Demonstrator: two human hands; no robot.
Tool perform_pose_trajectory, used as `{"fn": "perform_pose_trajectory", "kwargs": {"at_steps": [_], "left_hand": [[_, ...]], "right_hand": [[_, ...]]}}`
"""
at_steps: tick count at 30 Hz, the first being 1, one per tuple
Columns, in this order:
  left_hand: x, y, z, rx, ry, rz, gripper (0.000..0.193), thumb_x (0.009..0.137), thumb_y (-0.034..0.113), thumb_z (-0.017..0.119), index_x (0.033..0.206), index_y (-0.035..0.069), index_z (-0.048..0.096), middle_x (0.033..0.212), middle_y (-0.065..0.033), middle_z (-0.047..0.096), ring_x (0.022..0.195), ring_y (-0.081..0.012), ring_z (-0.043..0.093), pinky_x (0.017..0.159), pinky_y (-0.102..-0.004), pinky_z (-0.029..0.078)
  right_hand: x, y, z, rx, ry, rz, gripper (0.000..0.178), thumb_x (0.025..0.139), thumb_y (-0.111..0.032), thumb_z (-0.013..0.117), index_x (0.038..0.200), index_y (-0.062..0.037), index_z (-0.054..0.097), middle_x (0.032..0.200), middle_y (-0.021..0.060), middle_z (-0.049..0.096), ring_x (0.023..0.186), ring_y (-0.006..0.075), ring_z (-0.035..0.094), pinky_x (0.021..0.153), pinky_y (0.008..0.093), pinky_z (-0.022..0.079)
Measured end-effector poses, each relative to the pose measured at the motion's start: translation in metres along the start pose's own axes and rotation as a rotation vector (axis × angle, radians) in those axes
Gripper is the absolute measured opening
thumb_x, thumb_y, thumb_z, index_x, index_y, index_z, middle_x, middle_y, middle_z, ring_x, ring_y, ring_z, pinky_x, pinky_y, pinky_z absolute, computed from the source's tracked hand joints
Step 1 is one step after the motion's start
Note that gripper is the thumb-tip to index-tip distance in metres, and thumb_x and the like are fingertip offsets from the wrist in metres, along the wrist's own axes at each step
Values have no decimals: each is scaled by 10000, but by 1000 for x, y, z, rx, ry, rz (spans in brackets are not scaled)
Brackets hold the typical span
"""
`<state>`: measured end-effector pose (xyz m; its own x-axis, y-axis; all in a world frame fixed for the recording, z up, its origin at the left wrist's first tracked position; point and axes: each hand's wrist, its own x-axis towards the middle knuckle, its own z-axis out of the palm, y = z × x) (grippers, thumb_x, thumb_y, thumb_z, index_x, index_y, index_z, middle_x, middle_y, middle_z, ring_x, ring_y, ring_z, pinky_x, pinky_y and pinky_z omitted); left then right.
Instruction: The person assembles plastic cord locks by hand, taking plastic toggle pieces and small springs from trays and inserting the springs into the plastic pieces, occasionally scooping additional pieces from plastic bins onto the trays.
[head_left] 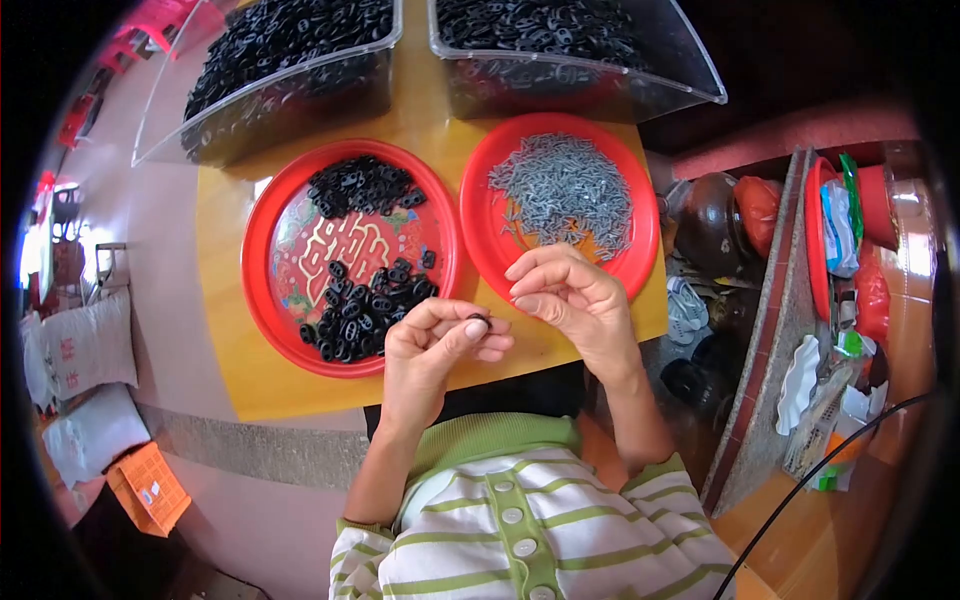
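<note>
Close to my body, my left hand (425, 350) pinches a small black plastic piece (480, 319) between thumb and forefinger. My right hand (578, 300) is raised just to its right, thumb and forefinger brought together; whatever is between them is too small to make out. Beyond the left hand, a round red patterned tray (252, 270) bears two heaps of black plastic pieces, a far heap (365, 185) and a near heap (355, 318). A red plate (648, 215) past the right hand carries a spread of small grey metal screws (570, 190); the right fingertips are near its lower rim.
Two clear bins full of black pieces, a left bin (290, 90) and a right bin (560, 75), stand at the yellow table's (270, 395) far side. A dark jar (708, 215) and cluttered shelf (765, 330) are at right. White sacks (95, 345) lie on the left.
</note>
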<state>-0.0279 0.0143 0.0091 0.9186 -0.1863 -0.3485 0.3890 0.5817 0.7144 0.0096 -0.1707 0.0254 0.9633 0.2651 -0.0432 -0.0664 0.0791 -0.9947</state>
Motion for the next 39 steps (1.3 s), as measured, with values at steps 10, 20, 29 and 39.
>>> {"fn": "perform_pose_trajectory", "kwargs": {"at_steps": [10,20,29,39], "left_hand": [[-2,8,-9,-80,44,12,152,919,42,547,1040,-47,568,903,-172,664,796,-208,673,729,-291,558],[-3,7,-15,-107,63,108,189,919,44,540,1088,-41,535,995,-207,649,877,-245,670,791,-329,555],[-3,8,-14,-40,148,106,182,890,2,585,1061,-62,588,989,-143,651,855,-176,661,772,-275,549],[-2,12,-13,-17,171,79,125,894,27,588,995,-44,606,850,-120,663,703,-145,631,650,-246,520]], "right_hand": [[3,10,32,78,-51,-47,86,871,-58,625,949,-24,635,1015,51,571,941,113,569,773,240,475],[4,12,42,45,8,-55,84,876,-66,624,951,-28,634,967,37,558,889,96,557,769,232,453],[9,23,51,76,41,-84,94,880,-76,622,956,-23,630,989,53,548,899,105,558,772,241,470],[10,22,54,215,50,-27,80,895,-66,601,956,-19,621,976,42,563,866,95,576,745,241,491]]}}
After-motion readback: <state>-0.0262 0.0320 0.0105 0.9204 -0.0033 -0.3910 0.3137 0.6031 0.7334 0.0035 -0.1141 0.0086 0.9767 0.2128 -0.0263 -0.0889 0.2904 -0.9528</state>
